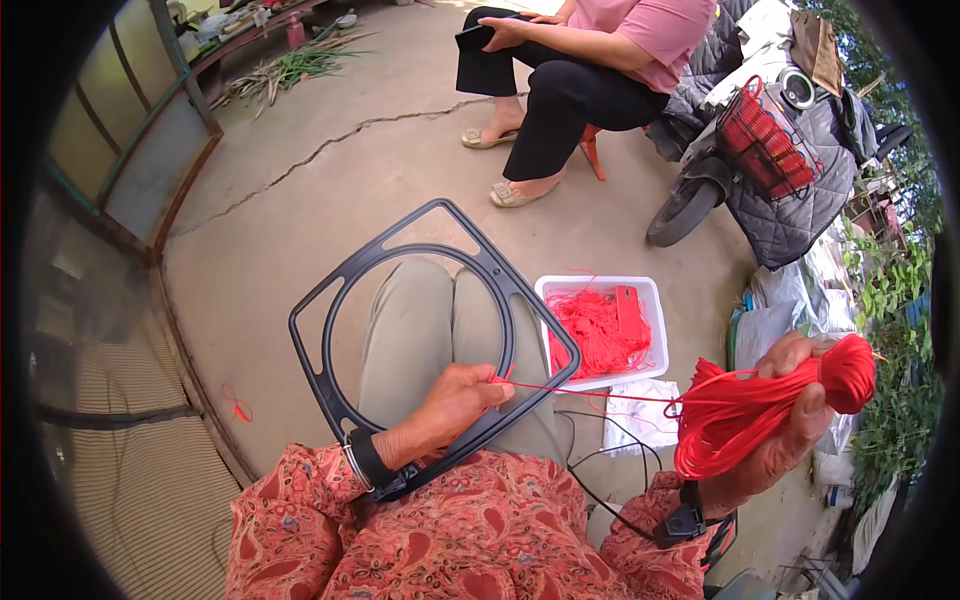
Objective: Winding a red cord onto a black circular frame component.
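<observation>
1. Red hank (pixel 735 425): bundled cord, raised at the person's right, beyond the white tub. Gathered at one end, loops splaying loose at the other. Handling, judged by look: light, soft, limp, perhaps a little slippery, not fragile, prone to tangling. Best hold: the gathered neck, leaving the loops free.
2. Right hand (pixel 790 435): curled round the hank near its gathered end, thumb on the near side, fingers mostly closed.
3. Red strand (pixel 600 395): single line, drawn nearly straight between hank and left hand. Thin and flexible; probably best pinched close to where it meets the frame.
4. Left hand (pixel 450 408): fingers bent, thumb and fingertips closed on the strand at the frame's ring. Whether it also grips the frame, cannot tell.
5. Black frame (pixel 492 270): four-cornered, round opening, set cornerwise across the lap on pale trousers (pixel 405 320). Seems rigid, fairly light, smooth; likely to pivot on the knees under a sideways pull. Sound holds: an outer bar or the solid part beside a corner.
6. White tub (pixel 660 312): on the ground just beyond the frame's right corner, holding loose red cord (pixel 590 335), apparently soft and easily snarled.
</observation>
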{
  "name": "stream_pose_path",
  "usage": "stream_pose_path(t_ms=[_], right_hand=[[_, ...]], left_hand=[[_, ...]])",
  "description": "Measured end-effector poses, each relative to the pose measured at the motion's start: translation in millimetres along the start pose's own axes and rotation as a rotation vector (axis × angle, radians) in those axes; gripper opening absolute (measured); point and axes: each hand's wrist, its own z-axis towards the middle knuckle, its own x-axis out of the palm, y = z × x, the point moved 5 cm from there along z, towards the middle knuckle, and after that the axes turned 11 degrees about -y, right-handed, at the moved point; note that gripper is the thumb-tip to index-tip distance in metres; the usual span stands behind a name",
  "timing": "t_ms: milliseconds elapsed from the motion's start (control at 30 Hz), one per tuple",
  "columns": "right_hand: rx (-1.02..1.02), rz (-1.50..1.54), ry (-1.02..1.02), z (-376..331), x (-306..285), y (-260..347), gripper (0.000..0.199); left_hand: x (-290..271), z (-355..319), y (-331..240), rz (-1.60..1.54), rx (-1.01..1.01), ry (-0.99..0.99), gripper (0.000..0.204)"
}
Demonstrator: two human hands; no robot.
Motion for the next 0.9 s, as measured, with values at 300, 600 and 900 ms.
stream_pose_path(t_ms=[300, 600, 900], right_hand=[[0.305, 0.679, 0.519, 33, 91, 43, 0.029], [0.109, 0.324, 0.695, 11, 196, -32, 0.030], [-0.814, -0.152, 1.353, -104, 172, -131, 0.021]], left_hand=[[9, 0, 3, 0.146, 0.266, -0.114, 0.029], [8, -13, -13, 0.299, 0.534, -0.211, 0.041], [16, -25, -20, 0.281, 0.528, -0.186, 0.037]])
